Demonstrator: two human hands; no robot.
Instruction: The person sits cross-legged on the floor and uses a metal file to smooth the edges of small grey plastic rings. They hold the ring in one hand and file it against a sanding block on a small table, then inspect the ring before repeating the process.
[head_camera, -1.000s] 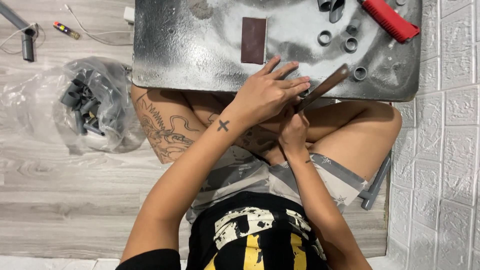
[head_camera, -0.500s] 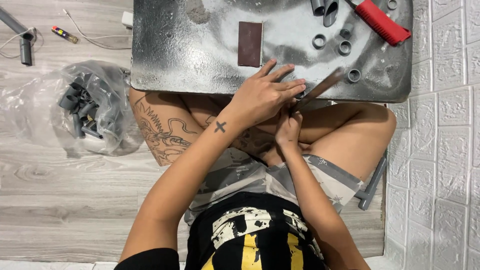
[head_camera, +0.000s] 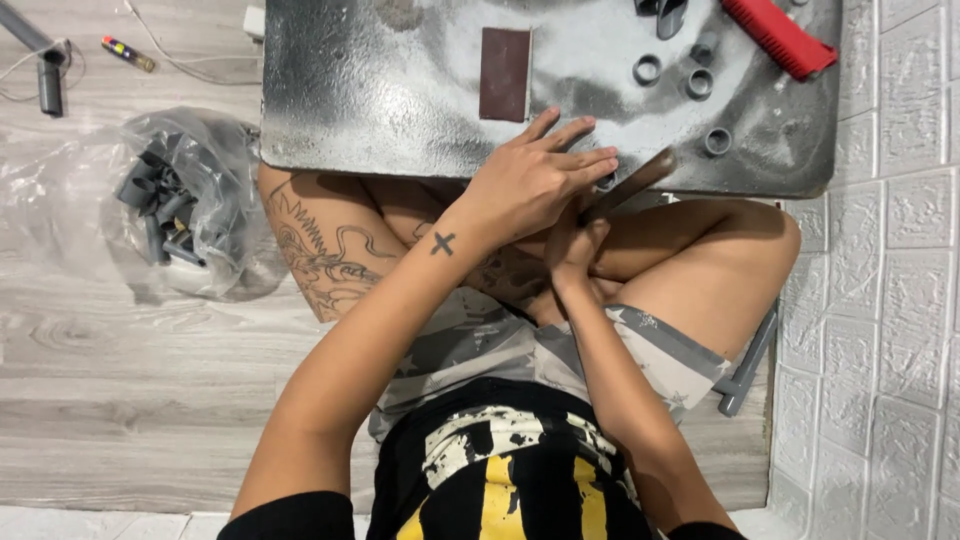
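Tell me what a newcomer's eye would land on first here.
First, the two hands meeting at the near edge of the dusty grey metal board: the left hand pressed flat, the right hand gripping a brown flat file. Next, the dark red sandpaper rectangle on the board, and the clear plastic bag of grey pipe fittings on the floor at left.

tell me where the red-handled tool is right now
In the head view the red-handled tool lies at the top right corner of the dusty metal board, just above three loose grey rings and well away from both hands.
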